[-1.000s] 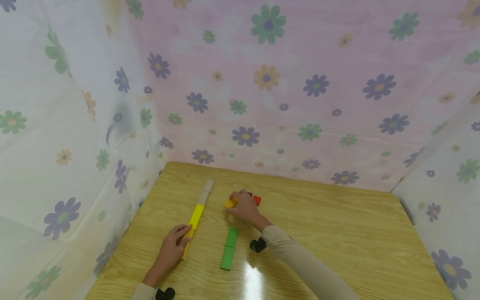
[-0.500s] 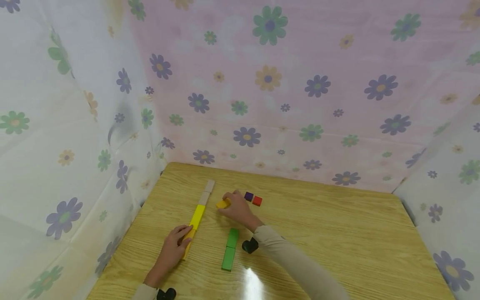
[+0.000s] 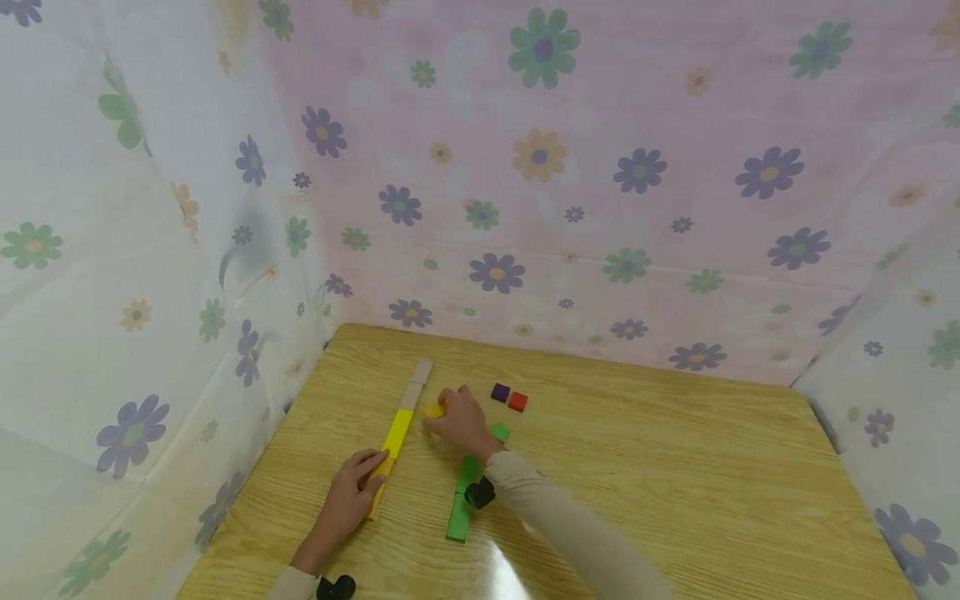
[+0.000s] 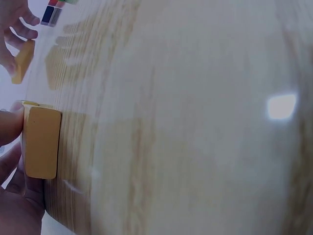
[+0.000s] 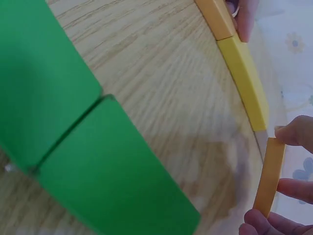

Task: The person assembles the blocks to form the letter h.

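Note:
A row of blocks runs away from me on the left of the table: an orange block (image 3: 381, 483) nearest, then a yellow block (image 3: 398, 433) and pale wooden blocks (image 3: 417, 383). My left hand (image 3: 348, 493) grips the orange block between thumb and fingers; its end face (image 4: 43, 142) shows in the left wrist view. To the right of the row, my right hand (image 3: 459, 423) pinches a second orange block (image 3: 433, 411). In the right wrist view this held block (image 5: 270, 178) appears off the table, thumb at one end, fingers on its side and other end.
Green blocks (image 3: 459, 517) lie end to end right of the row, partly under the right wrist; another green piece (image 3: 500, 432) shows behind it. A dark purple block (image 3: 500, 392) and a red block (image 3: 518, 402) lie farther back. Flowered cloth walls (image 3: 562, 275) border the table (image 3: 675, 467).
My right hand has moved left with the orange block, toward the row, uncovering the purple and red blocks and a green piece. My left hand has stayed in place.

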The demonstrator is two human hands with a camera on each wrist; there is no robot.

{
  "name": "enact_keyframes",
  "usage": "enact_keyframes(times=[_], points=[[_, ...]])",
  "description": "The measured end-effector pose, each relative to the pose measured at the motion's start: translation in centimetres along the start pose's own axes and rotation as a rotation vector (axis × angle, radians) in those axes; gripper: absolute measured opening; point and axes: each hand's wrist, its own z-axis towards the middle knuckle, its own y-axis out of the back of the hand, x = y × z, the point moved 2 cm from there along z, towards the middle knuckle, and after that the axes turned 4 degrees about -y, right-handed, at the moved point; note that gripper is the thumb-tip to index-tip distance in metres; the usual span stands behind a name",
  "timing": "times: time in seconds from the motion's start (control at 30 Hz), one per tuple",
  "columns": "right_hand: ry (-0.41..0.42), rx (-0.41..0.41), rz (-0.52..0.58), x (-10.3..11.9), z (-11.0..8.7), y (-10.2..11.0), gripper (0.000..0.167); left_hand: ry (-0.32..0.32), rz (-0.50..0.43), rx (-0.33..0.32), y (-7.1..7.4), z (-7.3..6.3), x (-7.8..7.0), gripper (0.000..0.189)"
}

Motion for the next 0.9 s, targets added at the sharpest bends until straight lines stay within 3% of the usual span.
enact_keyframes(times=[0.17, 0.33, 0.53, 0.77, 0.9], points=[[-0.023, -0.030, -0.033, -0.1, -0.1, -0.9, 0.035, 0.000, 0.001, 0.004, -0.2, 0.0, 0.1, 0.039], [-0.079, 0.000, -0.057, 0.2, 0.1, -1.5, 0.028, -0.005, -0.005, -0.004, -0.2, 0.0, 0.1, 0.039], [-0.053, 0.030, -0.063, 0.5, -0.3, -1.3, 0.022, 0.000, -0.002, 0.004, -0.3, 0.0, 0.1, 0.039], [0.019, 0.092, -0.065, 0.2, -0.4, -1.1, 0.029, -0.060, 0.016, -0.041, -0.1, 0.0, -0.2, 0.039], [0.041, 0.131, -0.080, 0.2, -0.2, -1.2, 0.027, -0.036, 0.011, -0.027, 0.0, 0.0, -0.2, 0.038]])
